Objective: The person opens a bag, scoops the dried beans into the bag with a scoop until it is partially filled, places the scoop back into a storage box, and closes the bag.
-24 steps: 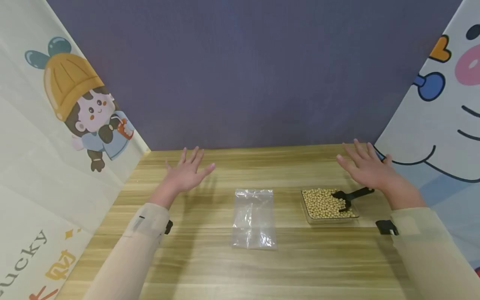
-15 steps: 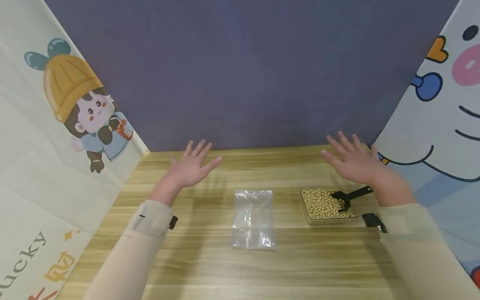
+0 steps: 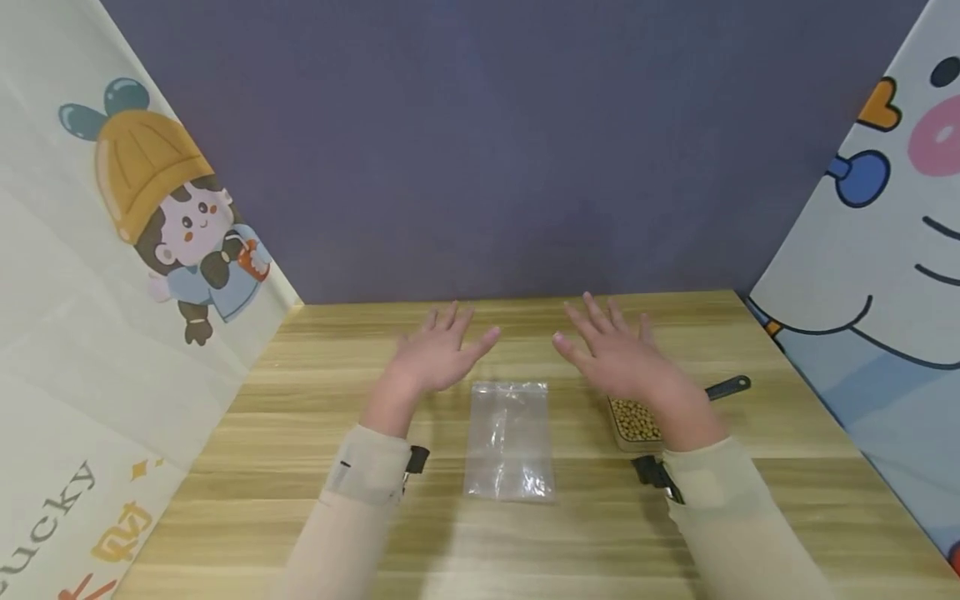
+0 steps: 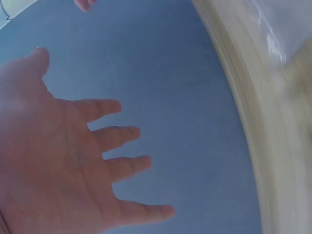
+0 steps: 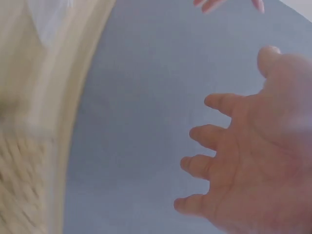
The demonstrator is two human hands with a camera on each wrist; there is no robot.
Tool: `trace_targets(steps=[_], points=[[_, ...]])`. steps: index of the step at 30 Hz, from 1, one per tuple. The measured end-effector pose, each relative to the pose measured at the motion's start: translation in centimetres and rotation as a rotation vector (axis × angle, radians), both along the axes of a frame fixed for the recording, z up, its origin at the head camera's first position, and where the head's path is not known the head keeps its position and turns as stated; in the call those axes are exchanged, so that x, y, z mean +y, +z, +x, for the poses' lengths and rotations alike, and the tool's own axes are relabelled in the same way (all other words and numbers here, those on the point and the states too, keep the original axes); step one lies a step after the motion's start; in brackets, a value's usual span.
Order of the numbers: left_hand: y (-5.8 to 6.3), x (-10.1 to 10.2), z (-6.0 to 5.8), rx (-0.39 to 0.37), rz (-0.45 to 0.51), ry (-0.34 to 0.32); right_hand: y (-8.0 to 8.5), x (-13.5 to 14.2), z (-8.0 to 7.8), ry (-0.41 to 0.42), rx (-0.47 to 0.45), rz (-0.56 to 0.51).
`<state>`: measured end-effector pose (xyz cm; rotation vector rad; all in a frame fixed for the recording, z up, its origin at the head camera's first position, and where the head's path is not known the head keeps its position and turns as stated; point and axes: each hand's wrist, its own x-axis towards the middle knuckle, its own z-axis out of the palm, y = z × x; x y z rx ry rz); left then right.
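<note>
Both hands hover above the table with fingers spread, holding nothing. In the head view the left hand (image 3: 435,357) is just beyond the upper left of a clear zip bag (image 3: 508,442) that lies flat. The right hand (image 3: 618,360) is up and to the right of that bag. Its wrist and forearm cover part of a clear box (image 3: 628,446) of pale yellow beans (image 3: 636,419). A black scoop (image 3: 727,387) shows only its handle; the rest is hidden behind the right wrist. The right wrist view shows the beans blurred at lower left.
The wood-grain table (image 3: 300,467) meets a dark blue-grey wall (image 3: 480,150) at the back. White panels with cartoon prints (image 3: 161,167) stand at the left and right sides. A small black device (image 3: 418,459) sits on the left wrist, another (image 3: 649,471) on the right.
Both hands have moved inward towards each other, the left to the right and the right to the left. The right arm now covers part of the bean box. Bag and box stay put.
</note>
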<state>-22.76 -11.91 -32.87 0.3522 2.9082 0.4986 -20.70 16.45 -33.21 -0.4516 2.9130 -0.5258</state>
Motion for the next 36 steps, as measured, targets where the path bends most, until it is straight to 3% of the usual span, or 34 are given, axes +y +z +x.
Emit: trace_targets(steps=[7,14,18,22,26,31,36], points=[[-2.9,1.5,1.8,-0.02,0.105,0.072,-3.7,-2.7,1.0,0.021,-0.038,-0.071],[-6.5,2.6,3.5,0.004,0.07,0.138,-7.2,-4.1,2.1,-0.018,-0.065,-0.071],[-8.5,3.0,4.3,-0.035,0.089,0.122,-8.7,-4.7,2.8,-0.024,-0.106,-0.079],[-10.1,3.4,4.9,-0.086,0.176,0.12,-9.6,-5.1,3.6,-0.017,-0.173,-0.102],[-10.7,3.7,5.0,-0.081,0.292,0.17,-10.1,-5.3,4.2,-0.005,-0.219,-0.123],[-10.9,4.0,4.7,-0.068,0.545,0.324,-10.8,-5.6,4.4,-0.009,-0.226,-0.168],[-11.1,3.6,4.4,-0.032,0.715,0.454,-11.2,-5.4,4.2,-0.043,-0.22,-0.335]])
